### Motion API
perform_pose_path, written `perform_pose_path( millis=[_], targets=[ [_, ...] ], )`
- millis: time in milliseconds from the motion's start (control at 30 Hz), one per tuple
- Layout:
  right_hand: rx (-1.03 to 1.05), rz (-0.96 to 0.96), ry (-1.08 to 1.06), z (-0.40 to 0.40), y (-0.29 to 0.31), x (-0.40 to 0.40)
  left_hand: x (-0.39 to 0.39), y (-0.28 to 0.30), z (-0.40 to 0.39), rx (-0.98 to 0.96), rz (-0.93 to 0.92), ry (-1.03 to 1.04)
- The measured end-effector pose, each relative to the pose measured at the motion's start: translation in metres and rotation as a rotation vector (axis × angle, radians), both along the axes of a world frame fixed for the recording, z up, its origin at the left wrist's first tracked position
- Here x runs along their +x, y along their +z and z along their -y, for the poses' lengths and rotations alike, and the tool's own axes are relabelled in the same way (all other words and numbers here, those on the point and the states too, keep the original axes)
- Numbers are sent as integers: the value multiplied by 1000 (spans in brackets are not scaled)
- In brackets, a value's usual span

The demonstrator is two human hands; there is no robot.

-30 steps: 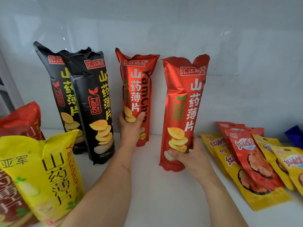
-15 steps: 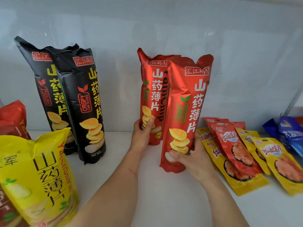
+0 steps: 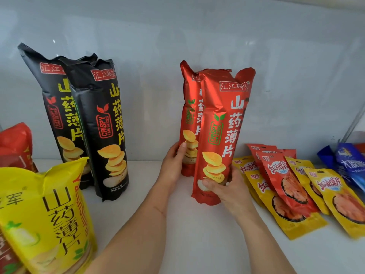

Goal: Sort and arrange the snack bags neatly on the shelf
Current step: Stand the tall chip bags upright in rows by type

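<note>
Two tall red yam-chip bags stand upright mid-shelf, one behind the other. My left hand [image 3: 174, 165] grips the lower part of the rear red bag [image 3: 188, 107], which stands against the back wall. My right hand [image 3: 225, 186] grips the bottom of the front red bag [image 3: 223, 123], which overlaps the rear one. Two tall black yam-chip bags [image 3: 94, 123] stand side by side to the left.
A large yellow bag [image 3: 45, 214] and a red bag [image 3: 13, 147] fill the near left. Flat yellow and red snack packets [image 3: 286, 186] lie fanned out on the white shelf [image 3: 177, 234] at the right. Blue bags [image 3: 349, 165] sit at the far right.
The two red bags have come together: the rear one slid right, and the front one now overlaps it. The view has shifted right.
</note>
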State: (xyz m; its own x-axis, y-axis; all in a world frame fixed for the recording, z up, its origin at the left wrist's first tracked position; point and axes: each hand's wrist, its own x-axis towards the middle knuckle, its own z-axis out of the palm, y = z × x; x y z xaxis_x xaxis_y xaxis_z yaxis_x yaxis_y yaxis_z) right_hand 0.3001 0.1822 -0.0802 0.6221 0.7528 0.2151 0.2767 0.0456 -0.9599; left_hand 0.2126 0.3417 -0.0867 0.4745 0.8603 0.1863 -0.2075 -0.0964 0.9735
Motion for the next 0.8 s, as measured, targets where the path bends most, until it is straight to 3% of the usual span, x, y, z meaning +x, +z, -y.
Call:
perform_pose_path(
  millis=[400,567,800],
  targets=[
    [17,30,-22,-25,-2,1,4,4,6,26,-52,-108],
    [40,39,-23,-33,-2,1,-4,8,10,83,-65,-57],
    [-3,34,105,-26,-14,14,-12,23,18,211,-113,-146]
  ],
)
